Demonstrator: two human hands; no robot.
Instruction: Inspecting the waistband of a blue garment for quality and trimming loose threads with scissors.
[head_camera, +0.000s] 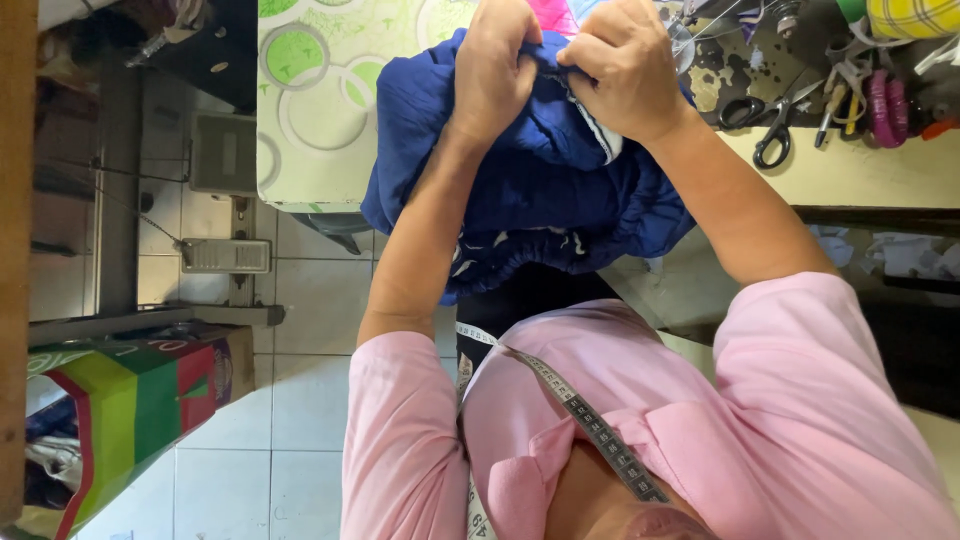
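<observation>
scissors (765, 125) and tools (860, 95) crowd one side — circle-patterned tabletop (320, 100) opposite lies open.

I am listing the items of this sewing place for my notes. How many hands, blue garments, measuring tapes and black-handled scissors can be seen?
hands: 2, the left hand and the right hand, both pinching the cloth
blue garment: 1
measuring tape: 1
black-handled scissors: 1
Total: 5

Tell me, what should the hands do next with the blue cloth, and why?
Probably pull the pinched spot a little apart. The left hand and right hand both grip the bunched blue cloth close together at one spot, so the fabric between them is hidden.
</observation>
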